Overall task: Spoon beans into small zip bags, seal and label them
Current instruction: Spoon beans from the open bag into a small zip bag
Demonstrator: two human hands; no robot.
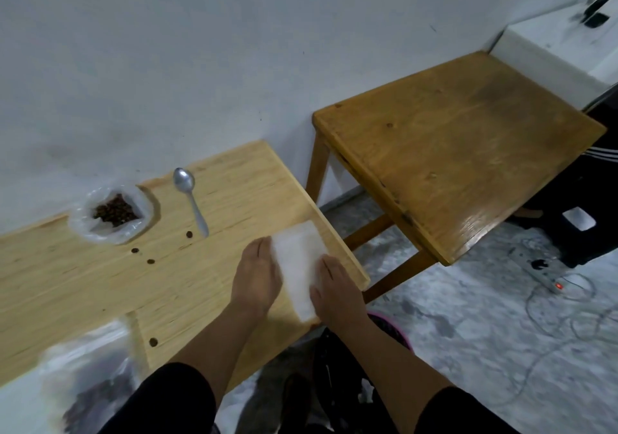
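Observation:
A stack of small white zip bags (297,266) lies flat near the right end of the light wooden table (100,283). My left hand (255,276) rests along its left edge with straight fingers. My right hand (334,291) lies against its right edge, fingers straight too. A clear plastic bag of brown beans (113,214) stands open at the back left. A metal spoon (192,199) lies beside it, bowl up. Three loose beans (150,261) lie on the table in front of the bean bag.
A darker wooden table (451,152) stands to the right against the white wall. A blurred plastic bag (90,380) hangs at the lower left. On the floor lie a power strip (548,276) with cables and a dark bag (334,366) near my legs.

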